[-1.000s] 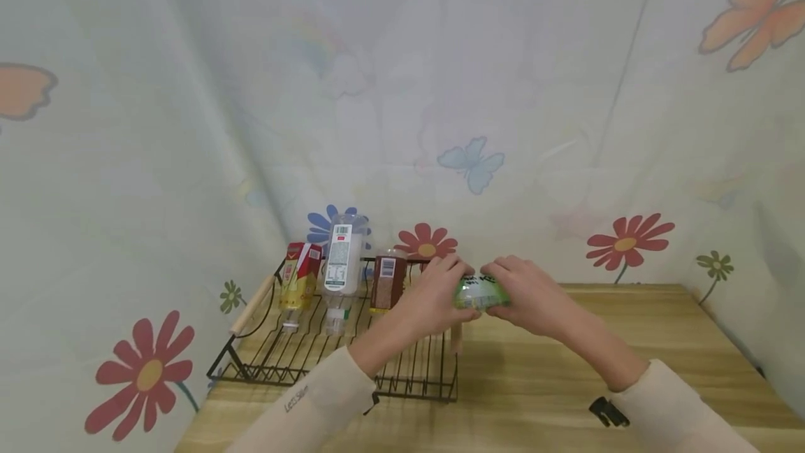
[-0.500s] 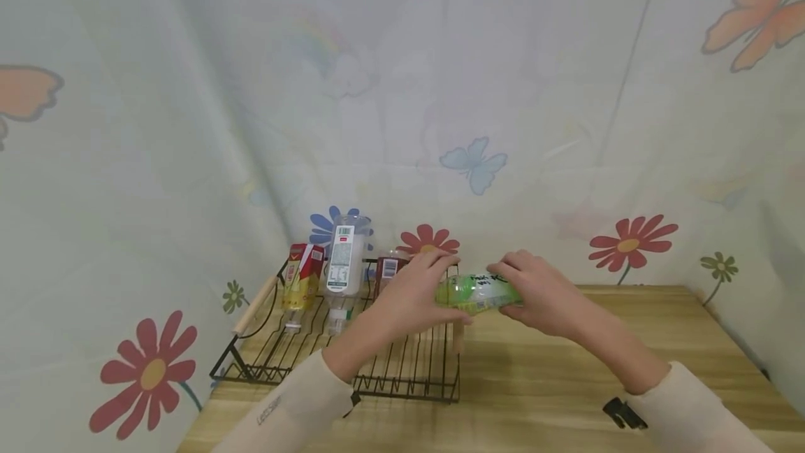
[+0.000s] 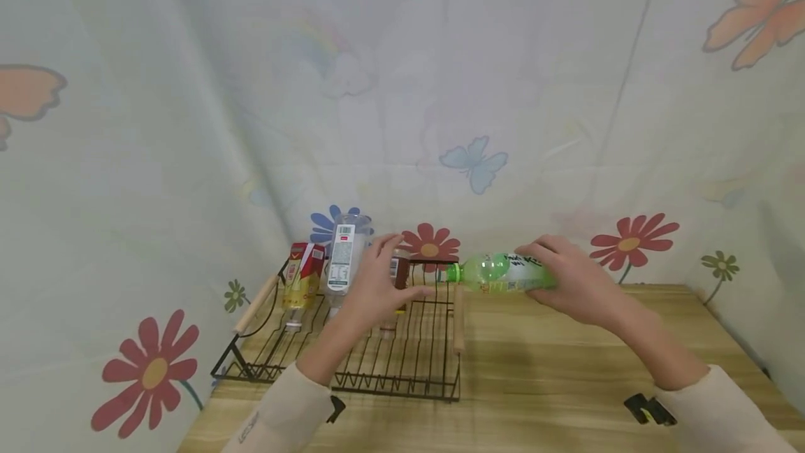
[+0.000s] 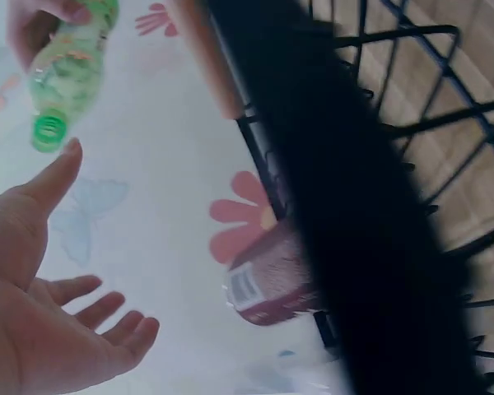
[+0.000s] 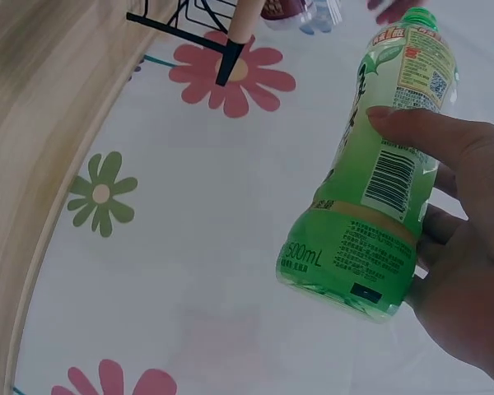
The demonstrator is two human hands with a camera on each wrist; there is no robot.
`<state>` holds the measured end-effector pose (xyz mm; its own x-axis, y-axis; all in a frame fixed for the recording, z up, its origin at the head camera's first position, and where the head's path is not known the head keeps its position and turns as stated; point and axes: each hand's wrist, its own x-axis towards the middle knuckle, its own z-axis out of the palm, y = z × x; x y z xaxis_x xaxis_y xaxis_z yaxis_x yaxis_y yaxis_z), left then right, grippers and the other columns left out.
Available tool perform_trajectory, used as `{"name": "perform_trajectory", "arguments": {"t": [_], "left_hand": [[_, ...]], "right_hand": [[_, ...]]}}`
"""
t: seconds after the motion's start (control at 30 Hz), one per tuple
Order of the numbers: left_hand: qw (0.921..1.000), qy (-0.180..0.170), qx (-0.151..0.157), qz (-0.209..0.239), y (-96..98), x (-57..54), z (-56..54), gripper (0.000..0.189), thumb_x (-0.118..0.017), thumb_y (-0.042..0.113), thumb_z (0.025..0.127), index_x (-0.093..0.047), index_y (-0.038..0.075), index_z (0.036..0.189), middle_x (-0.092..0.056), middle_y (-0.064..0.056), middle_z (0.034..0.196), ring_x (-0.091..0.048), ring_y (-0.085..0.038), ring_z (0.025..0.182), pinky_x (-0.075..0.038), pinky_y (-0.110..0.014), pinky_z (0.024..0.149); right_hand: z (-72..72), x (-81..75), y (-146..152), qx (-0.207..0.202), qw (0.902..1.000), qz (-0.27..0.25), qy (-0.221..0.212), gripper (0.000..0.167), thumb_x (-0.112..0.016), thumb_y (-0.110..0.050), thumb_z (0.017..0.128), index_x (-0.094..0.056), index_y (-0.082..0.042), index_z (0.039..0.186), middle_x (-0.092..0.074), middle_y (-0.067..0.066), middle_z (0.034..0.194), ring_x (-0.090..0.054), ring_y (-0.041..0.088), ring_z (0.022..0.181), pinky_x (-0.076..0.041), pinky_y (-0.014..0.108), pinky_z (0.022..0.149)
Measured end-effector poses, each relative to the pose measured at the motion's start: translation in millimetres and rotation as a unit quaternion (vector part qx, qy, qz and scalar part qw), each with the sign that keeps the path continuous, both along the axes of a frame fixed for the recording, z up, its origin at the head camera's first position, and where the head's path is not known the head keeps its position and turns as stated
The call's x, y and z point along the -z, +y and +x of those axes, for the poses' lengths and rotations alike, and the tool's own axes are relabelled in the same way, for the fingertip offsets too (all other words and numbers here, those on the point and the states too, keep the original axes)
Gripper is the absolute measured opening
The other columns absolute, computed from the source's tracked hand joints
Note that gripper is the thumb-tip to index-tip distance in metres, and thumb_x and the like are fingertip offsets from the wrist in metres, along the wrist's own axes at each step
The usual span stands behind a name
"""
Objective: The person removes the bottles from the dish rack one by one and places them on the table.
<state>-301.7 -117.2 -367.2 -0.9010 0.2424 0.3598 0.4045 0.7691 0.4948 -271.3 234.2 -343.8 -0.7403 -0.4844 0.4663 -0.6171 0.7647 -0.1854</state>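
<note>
The table [image 3: 566, 362] is yellowish wood with darker, wavy grain. Towards its left edge, the rack [image 3: 402, 394] is black, with pale wood-coloured handles [image 3: 458, 324]. By the rack's back left corner, the carton [image 3: 303, 278] is red above and yellow below, with a white stripe; along the back edge come a clear bottle [image 3: 342, 257] with a white, red-marked label and a dark brown container [image 3: 402, 275] with a white barcode patch. The green bottle [image 3: 503, 272] has a green cap [image 3: 454, 272], black lettering on white and a gold band. The greyish-white curtain [image 3: 534, 89] carries red, green and blue flowers [image 3: 629, 245], plus orange and light-blue butterflies [image 3: 476, 163].
</note>
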Motion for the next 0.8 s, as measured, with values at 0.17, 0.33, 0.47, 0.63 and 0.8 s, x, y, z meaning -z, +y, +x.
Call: {"name": "perform_trajectory", "arguments": {"t": [0.17, 0.33, 0.47, 0.63, 0.8], "left_hand": [[0.999, -0.028, -0.022, 0.028, -9.6, 10.6, -8.9, 0.118, -0.086, 0.07, 0.075, -0.032, 0.018, 0.166, -0.032, -0.009, 0.168, -0.036, -0.035, 0.152, -0.044, -0.06, 0.114], [0.9955, -0.066, -0.043, 0.053, -18.3, 22.6, -13.7, 0.121, -0.087, 0.067, 0.077, -0.025, 0.017, 0.169, -0.025, -0.015, 0.171, -0.033, -0.04, 0.154, -0.042, -0.066, 0.113], [0.9939, -0.084, -0.047, 0.054, -21.4, 31.8, -13.9, 0.126, -0.087, 0.066, 0.078, -0.017, 0.017, 0.171, -0.02, -0.019, 0.173, -0.031, -0.043, 0.154, -0.042, -0.068, 0.111], [0.9935, -0.089, -0.05, 0.049, -20.9, 40.0, -15.0, 0.128, -0.086, 0.066, 0.079, -0.013, 0.015, 0.171, -0.021, -0.02, 0.172, -0.033, -0.045, 0.153, -0.043, -0.069, 0.11], [0.9912, -0.107, -0.059, 0.05, -20.0, 44.9, -16.0, 0.131, -0.085, 0.069, 0.078, -0.009, 0.016, 0.171, -0.025, -0.021, 0.169, -0.042, -0.045, 0.147, -0.045, -0.066, 0.109]], "right_hand": [[-2.7, -4.0, 19, 0.014, 0.9994, -0.032, -0.005, 0.064, -0.096, -0.008, 0.076, -0.067, -0.006, 0.134, -0.067, 0.013, 0.123, -0.065, 0.033, 0.105, -0.062, 0.057, 0.085], [-5.1, -5.5, 33, 0.025, 0.9984, -0.049, -0.011, 0.064, -0.095, -0.008, 0.077, -0.065, -0.006, 0.133, -0.067, 0.014, 0.124, -0.066, 0.033, 0.104, -0.062, 0.057, 0.084], [-5.9, -4.1, 45, 0.031, 0.9975, -0.064, -0.002, 0.064, -0.095, -0.006, 0.077, -0.064, -0.003, 0.133, -0.069, 0.016, 0.126, -0.065, 0.034, 0.107, -0.061, 0.058, 0.084], [-5.2, -5.7, 60, 0.04, 0.9956, -0.082, 0.018, 0.068, -0.096, -0.005, 0.076, -0.063, -0.002, 0.136, -0.069, 0.018, 0.124, -0.065, 0.034, 0.103, -0.059, 0.056, 0.081], [-4.3, -7.8, 79, 0.067, 0.9927, -0.1, 0.014, 0.07, -0.095, -0.01, 0.078, -0.061, -0.004, 0.139, -0.07, 0.019, 0.121, -0.066, 0.035, 0.098, -0.056, 0.052, 0.076]]}}
